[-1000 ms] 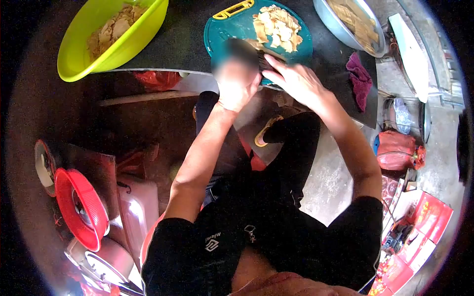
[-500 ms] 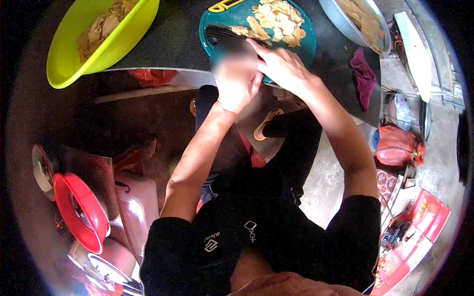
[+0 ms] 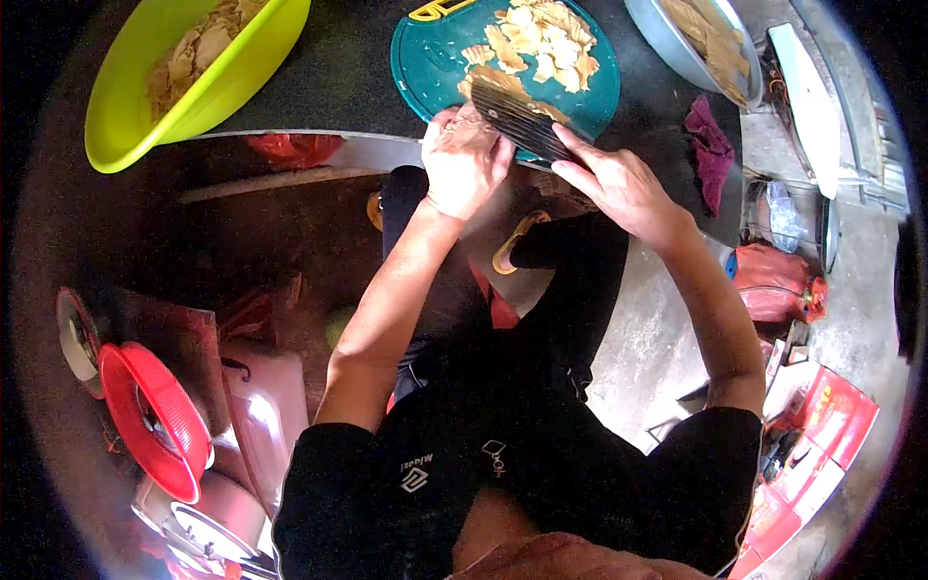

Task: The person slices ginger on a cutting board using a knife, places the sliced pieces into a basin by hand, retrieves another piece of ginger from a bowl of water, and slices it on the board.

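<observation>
My right hand (image 3: pixel 628 188) grips a black, ridged crinkle-cutting knife (image 3: pixel 517 121) at its near end. The blade slants up and left across the near part of a round teal cutting board (image 3: pixel 425 58). Just left of the blade, my left hand (image 3: pixel 462 169) is closed around a pale tan piece of food (image 3: pixel 469 130), partly covered by the fingers. Thin, wavy-edged tan slices (image 3: pixel 551 43) lie heaped at the far side of the board. A few more slices sit beside and partly behind the blade. The board has a yellow handle (image 3: pixel 443 10).
A lime-green basin (image 3: pixel 121 126) with tan pieces stands at the left of the dark table (image 3: pixel 338 77). At the right are a pale blue basin (image 3: pixel 667 48) with similar pieces and a purple cloth (image 3: pixel 710 155). A red basket (image 3: pixel 155 420) is lower left.
The knife has swung from lying leftward over the board to slanting down to the right. My right hand has moved right and toward me, while my left hand stays nearly in place.
</observation>
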`<action>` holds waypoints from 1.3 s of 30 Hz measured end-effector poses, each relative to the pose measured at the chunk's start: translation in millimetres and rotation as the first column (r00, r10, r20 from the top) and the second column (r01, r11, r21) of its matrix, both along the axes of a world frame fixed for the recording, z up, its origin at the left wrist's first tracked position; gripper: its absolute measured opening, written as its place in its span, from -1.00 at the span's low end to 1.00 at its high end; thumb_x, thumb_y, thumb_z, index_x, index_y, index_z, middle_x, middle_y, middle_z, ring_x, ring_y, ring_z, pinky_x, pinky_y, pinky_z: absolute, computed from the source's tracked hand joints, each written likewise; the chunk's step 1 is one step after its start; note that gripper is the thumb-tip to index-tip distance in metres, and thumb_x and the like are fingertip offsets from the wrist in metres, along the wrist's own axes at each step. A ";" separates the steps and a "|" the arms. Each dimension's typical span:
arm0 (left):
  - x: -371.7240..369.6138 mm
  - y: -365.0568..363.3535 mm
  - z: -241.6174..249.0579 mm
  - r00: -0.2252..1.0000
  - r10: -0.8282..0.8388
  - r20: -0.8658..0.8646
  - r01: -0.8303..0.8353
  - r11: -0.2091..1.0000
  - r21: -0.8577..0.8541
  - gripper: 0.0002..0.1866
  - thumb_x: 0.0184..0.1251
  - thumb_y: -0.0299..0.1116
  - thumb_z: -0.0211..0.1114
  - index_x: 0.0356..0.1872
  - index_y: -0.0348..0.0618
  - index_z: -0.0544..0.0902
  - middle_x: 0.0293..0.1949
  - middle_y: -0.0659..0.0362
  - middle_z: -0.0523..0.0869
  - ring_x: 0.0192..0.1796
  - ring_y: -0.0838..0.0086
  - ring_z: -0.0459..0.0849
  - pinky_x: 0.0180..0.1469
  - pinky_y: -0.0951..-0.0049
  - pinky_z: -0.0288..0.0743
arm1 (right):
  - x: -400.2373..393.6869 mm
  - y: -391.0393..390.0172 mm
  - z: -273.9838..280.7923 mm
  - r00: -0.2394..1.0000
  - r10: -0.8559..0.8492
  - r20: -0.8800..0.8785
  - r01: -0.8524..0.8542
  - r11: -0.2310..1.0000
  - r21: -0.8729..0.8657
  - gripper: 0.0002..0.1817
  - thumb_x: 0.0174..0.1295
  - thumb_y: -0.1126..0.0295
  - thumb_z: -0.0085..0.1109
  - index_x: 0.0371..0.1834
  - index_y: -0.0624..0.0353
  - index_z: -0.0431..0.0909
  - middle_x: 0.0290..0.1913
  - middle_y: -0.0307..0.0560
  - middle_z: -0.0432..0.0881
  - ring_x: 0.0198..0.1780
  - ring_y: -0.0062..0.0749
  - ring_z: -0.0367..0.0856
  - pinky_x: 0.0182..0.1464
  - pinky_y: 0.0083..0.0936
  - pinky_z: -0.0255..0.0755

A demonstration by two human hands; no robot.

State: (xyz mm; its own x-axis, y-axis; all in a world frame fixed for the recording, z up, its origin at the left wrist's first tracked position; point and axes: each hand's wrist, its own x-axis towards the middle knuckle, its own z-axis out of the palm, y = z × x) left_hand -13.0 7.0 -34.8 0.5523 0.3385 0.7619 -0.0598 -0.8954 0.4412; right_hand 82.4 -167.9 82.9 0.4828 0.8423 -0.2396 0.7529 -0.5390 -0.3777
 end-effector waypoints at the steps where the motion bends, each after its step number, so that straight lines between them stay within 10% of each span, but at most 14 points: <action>1: -0.3 -0.2 0.0 1.000 0.001 -0.001 -0.001 1.000 -0.003 -0.90 -0.01 -0.32 0.38 -0.52 -0.10 0.68 -0.41 0.18 0.73 -0.27 0.34 0.71 0.13 0.28 0.43 | 2.6 6.1 -2.9 1.000 0.008 -0.003 -0.008 1.000 -0.005 -0.36 0.36 -0.08 0.06 0.38 0.07 0.34 -0.46 0.31 0.62 -0.39 0.22 0.66 -0.31 -0.08 0.54; 6: -12.3 -1.3 -3.1 0.967 0.006 -0.254 0.000 1.000 0.024 -0.90 0.08 -0.31 0.35 -0.41 -0.06 0.72 -0.38 0.20 0.75 -0.23 0.40 0.72 0.05 0.33 0.43 | 8.0 55.0 -28.1 0.987 0.106 0.122 -0.110 0.994 0.024 -0.47 0.38 0.06 0.08 0.36 0.01 0.37 -0.37 0.27 0.65 -0.41 0.12 0.69 -0.34 -0.14 0.59; 11: -2.9 -0.5 4.6 1.000 -0.001 -0.032 0.002 0.999 0.041 -0.87 0.12 -0.37 0.31 -0.31 -0.04 0.74 -0.28 0.24 0.77 -0.13 0.44 0.72 0.06 0.35 0.42 | 48.9 88.5 -61.0 0.849 0.309 0.429 -0.400 0.906 0.140 -0.50 0.40 0.13 0.03 0.39 -0.07 0.36 -0.34 0.27 0.64 -0.44 -0.02 0.67 -0.29 -0.20 0.55; 14: -3.9 1.6 -2.5 0.998 -0.011 -0.061 0.012 1.000 0.013 -0.86 0.09 -0.36 0.35 -0.31 -0.07 0.75 -0.28 0.23 0.77 -0.14 0.41 0.72 0.09 0.33 0.43 | 21.3 67.0 -19.5 0.991 0.103 0.083 -0.110 0.989 0.094 -0.43 0.39 0.00 0.04 0.41 -0.06 0.34 -0.46 0.36 0.55 -0.47 0.09 0.64 -0.32 -0.14 0.49; 20: -8.0 2.9 -8.0 0.998 -0.045 -0.052 0.046 0.999 0.009 -0.88 0.00 -0.37 0.38 -0.39 -0.08 0.72 -0.29 0.24 0.76 -0.18 0.39 0.72 0.10 0.29 0.41 | -2.8 -0.1 2.4 1.000 0.012 -0.018 -0.012 1.000 -0.013 -0.36 0.37 -0.10 0.03 0.37 0.09 0.35 -0.52 0.36 0.58 -0.41 0.26 0.64 -0.29 -0.03 0.54; 39: -7.0 1.9 -11.2 0.987 0.042 -0.153 -0.026 0.995 0.101 -0.90 0.05 -0.32 0.36 -0.48 -0.08 0.67 -0.56 0.20 0.66 -0.42 0.33 0.65 0.04 0.28 0.39 | 2.4 67.1 -26.0 0.993 0.052 0.102 -0.060 0.996 0.073 -0.39 0.37 -0.13 -0.01 0.40 -0.10 0.35 -0.48 0.24 0.58 -0.36 0.17 0.64 -0.20 -0.10 0.51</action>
State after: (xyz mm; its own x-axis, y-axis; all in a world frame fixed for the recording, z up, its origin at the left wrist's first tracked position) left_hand -20.0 8.9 -46.0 0.6557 0.2866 0.6985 0.0335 -0.9353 0.3524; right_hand 84.7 -100.8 56.9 0.4525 0.8827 -0.1270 0.8171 -0.4674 -0.3375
